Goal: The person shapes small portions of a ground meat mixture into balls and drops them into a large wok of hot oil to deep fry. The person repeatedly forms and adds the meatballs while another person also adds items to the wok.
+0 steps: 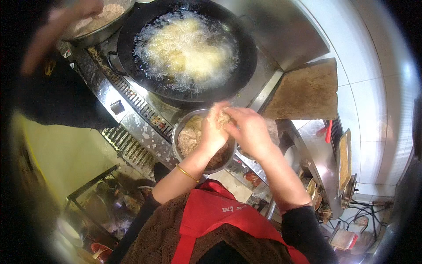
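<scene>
My left hand (213,129) is cupped around a lump of pale, coarse food mixture (223,118). My right hand (248,129) presses its fingers and thumb against the same lump from the other side. Both hands are over a round metal bowl (175,142), which stands at the stove's near edge. Inside it lies more of the moist mixture (189,140), partly hidden by my left hand and wrist. Just beyond the bowl, a large black wok (242,77) holds bubbling oil with pale yellow pieces frying (188,49) under the foam.
At the upper left, another person's blurred hand (79,8) is over a second metal bowl (99,34) of pale mixture. That person's dark clothing (62,92) borders the stove (132,109). A brown board (303,90) stands on the right, near a red handle (329,131).
</scene>
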{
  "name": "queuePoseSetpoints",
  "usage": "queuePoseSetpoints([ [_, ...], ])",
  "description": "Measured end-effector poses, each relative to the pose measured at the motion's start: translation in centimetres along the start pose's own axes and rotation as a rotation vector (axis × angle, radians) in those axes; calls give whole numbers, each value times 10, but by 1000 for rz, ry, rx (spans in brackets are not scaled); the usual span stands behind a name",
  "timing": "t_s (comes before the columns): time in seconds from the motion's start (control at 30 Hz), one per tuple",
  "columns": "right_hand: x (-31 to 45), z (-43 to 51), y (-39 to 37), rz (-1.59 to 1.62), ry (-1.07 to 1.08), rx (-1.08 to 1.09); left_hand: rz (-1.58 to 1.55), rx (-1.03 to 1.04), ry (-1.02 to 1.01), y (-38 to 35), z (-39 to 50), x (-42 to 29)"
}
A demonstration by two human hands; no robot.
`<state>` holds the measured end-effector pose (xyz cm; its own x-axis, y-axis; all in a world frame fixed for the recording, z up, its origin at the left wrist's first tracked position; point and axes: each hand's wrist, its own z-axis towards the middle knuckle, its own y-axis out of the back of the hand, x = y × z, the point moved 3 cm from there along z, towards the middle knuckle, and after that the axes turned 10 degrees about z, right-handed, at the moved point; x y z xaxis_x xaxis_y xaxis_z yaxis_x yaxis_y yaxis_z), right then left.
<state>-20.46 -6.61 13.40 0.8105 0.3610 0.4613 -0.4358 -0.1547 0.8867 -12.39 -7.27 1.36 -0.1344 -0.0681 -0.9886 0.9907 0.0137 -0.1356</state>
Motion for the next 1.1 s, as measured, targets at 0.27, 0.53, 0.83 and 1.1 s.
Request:
queuePoseSetpoints([
  [0.27, -3, -5, -18, 58, -74, -66, 454, -79, -249, 10, -7, 6],
  [0.53, -7, -6, -42, 24, -199, -97, 876, 172, -193, 21, -3, 19],
  [0.83, -31, 38, 47, 815, -167, -41, -309, 408, 359, 32, -8, 32],
  [1.1, -169, 230, 10, -154, -272, -73, -1735, 194, 800, 20, -44, 64],
])
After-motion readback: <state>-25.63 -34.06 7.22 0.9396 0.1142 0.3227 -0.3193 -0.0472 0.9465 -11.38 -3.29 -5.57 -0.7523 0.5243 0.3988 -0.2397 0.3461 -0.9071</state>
